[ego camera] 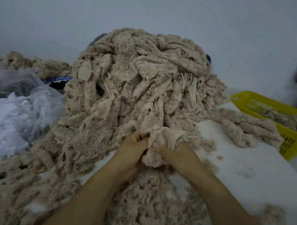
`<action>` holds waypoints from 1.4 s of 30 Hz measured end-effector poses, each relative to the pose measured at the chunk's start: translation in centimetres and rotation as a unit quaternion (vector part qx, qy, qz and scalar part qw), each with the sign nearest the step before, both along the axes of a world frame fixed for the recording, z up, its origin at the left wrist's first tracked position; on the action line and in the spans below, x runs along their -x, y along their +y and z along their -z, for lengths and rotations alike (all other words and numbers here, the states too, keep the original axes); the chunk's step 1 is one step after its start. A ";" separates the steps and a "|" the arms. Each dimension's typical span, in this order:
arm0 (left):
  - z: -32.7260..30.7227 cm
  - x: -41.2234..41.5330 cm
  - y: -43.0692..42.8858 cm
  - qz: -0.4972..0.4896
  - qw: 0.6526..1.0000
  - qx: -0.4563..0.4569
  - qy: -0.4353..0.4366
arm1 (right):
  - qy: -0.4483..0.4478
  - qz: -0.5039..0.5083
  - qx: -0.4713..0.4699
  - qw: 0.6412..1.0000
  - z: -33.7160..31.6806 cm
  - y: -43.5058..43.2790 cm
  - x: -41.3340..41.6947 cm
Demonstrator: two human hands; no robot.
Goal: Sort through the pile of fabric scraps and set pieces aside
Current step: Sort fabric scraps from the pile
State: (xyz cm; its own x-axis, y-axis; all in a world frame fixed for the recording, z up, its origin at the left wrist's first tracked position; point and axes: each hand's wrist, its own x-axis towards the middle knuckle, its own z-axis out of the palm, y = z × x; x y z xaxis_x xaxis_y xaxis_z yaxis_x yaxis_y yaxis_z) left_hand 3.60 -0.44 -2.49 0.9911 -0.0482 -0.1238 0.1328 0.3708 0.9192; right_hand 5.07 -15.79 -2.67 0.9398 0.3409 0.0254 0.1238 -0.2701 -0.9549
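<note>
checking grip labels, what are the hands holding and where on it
One beige fleece scrap: the left hand grips its left edge, the right hand its right side.

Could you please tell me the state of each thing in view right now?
Pile: heaped high.
Scrap: bunched, held in both hands.
Left hand: grips the scrap.
Right hand: grips the scrap.
Basket: partly filled with scraps.
Plastic bag: crumpled, beside the pile.

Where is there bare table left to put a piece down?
The clearest patch of white table lies right of the right hand, bordered by the long fluffy strip, the yellow basket and a loose tuft. Left is crowded: the pile runs into plastic bags, and scraps cover the near edge.
</note>
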 end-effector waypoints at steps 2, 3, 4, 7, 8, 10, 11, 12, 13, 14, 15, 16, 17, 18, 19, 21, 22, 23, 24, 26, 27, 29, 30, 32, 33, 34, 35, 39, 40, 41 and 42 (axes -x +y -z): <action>0.2 -0.2 0.0 -0.028 0.998 -0.053 -0.016 | -0.013 0.043 0.059 0.997 0.1 -0.5 -0.2; 0.2 -0.3 0.1 -0.032 0.996 -0.074 -0.025 | -0.016 0.060 0.052 0.997 0.0 -0.8 -0.3; 0.1 -0.4 0.1 -0.035 0.994 -0.097 -0.030 | -0.015 0.073 0.032 0.997 0.0 -1.0 -0.4; -0.1 -0.5 0.2 -0.047 0.992 -0.112 -0.033 | 0.030 0.098 -0.108 0.989 -0.8 -1.3 -0.4; -0.3 -0.5 0.3 -0.057 0.993 -0.101 -0.036 | 0.049 0.112 -0.169 0.978 -1.0 -1.4 -0.5; -0.6 -0.5 0.8 -0.086 0.993 -0.073 -0.047 | 0.091 0.155 -0.292 0.939 -1.5 -2.2 -1.1; -0.7 -0.6 1.1 -0.097 0.992 -0.065 -0.053 | 0.106 0.180 -0.330 0.921 -1.6 -2.7 -1.5; -0.9 -0.7 1.3 -0.103 0.991 -0.071 -0.055 | 0.118 0.191 -0.344 0.912 -1.6 -2.9 -1.6; -0.9 -0.7 1.4 -0.110 0.988 -0.098 -0.050 | 0.131 0.188 -0.332 0.915 -1.4 -3.0 -1.6; -1.0 -0.7 1.3 -0.121 0.982 -0.137 -0.040 | 0.143 0.168 -0.304 0.927 -1.1 -2.7 -1.5; -0.9 -0.6 1.1 -0.136 0.971 -0.191 -0.037 | 0.154 0.150 -0.277 0.937 -0.8 -2.4 -1.4; -0.7 -0.6 1.0 -0.154 0.954 -0.250 -0.056 | 0.153 0.148 -0.272 0.939 -0.7 -2.2 -1.6; -0.4 -0.5 0.9 -0.160 0.934 -0.305 -0.097 | 0.137 0.162 -0.302 0.930 -0.9 -2.2 -1.8; 0.0 -0.5 0.9 -0.154 0.913 -0.352 -0.139 | 0.111 0.185 -0.377 0.901 -1.2 -2.8 -2.1; 0.4 -0.6 0.9 -0.144 0.894 -0.392 -0.166 | 0.093 0.206 -0.476 0.850 -1.7 -3.6 -2.5; 1.1 -1.0 1.3 -0.113 0.874 -0.441 -0.170 | 0.102 0.233 -0.615 0.746 -1.9 -5.4 -3.3; 1.3 -1.2 1.3 -0.090 0.870 -0.457 -0.160 | 0.130 0.235 -0.623 0.735 -1.5 -5.8 -3.5; 1.6 -1.3 1.2 -0.069 0.863 -0.478 -0.148 | 0.160 0.227 -0.594 0.755 -1.0 -5.8 -3.5; 1.9 -1.4 1.2 -0.057 0.851 -0.502 -0.140 | 0.176 0.212 -0.544 0.793 -0.4 -5.2 -3.5; 2.0 -1.5 0.9 -0.061 0.833 -0.530 -0.145 | 0.160 0.169 -0.428 0.873 0.2 -3.6 -3.1; 1.8 -1.4 0.9 -0.069 0.836 -0.521 -0.158 | 0.142 0.166 -0.371 0.903 0.3 -2.7 -2.9; 1.5 -1.2 0.9 -0.076 0.853 -0.481 -0.191 | 0.108 0.165 -0.269 0.943 0.6 -1.4 -2.6; 1.2 -1.0 0.9 -0.071 0.861 -0.461 -0.205 | 0.105 0.153 -0.234 0.954 0.8 -0.9 -2.5; 1.0 -0.5 0.6 -0.042 0.873 -0.427 -0.231 | 0.111 0.121 -0.194 0.967 0.9 -0.3 -1.9; 0.8 -0.2 0.3 -0.019 0.876 -0.416 -0.246 | 0.106 0.112 -0.170 0.973 0.9 -0.2 -1.7; 0.9 0.1 0.0 0.010 0.877 -0.405 -0.258 | 0.094 0.109 -0.143 0.979 1.0 -0.2 -1.6; 0.9 0.3 -0.3 0.044 0.881 -0.388 -0.266 | 0.082 0.113 -0.127 0.982 1.0 -0.3 -1.5; 1.2 0.5 -0.9 0.089 0.913 -0.314 -0.246 | 0.058 0.175 -0.146 0.972 1.1 -0.6 -1.7; 1.2 0.3 -0.9 0.063 0.932 -0.283 -0.219 | 0.058 0.184 -0.173 0.966 0.9 -0.7 -1.7; 1.1 0.1 -0.9 0.036 0.950 -0.251 -0.183 | 0.059 0.179 -0.199 0.962 0.7 -0.7 -1.6; 1.1 0.0 -0.9 0.013 0.962 -0.229 -0.145 | 0.058 0.164 -0.211 0.962 0.6 -0.7 -1.4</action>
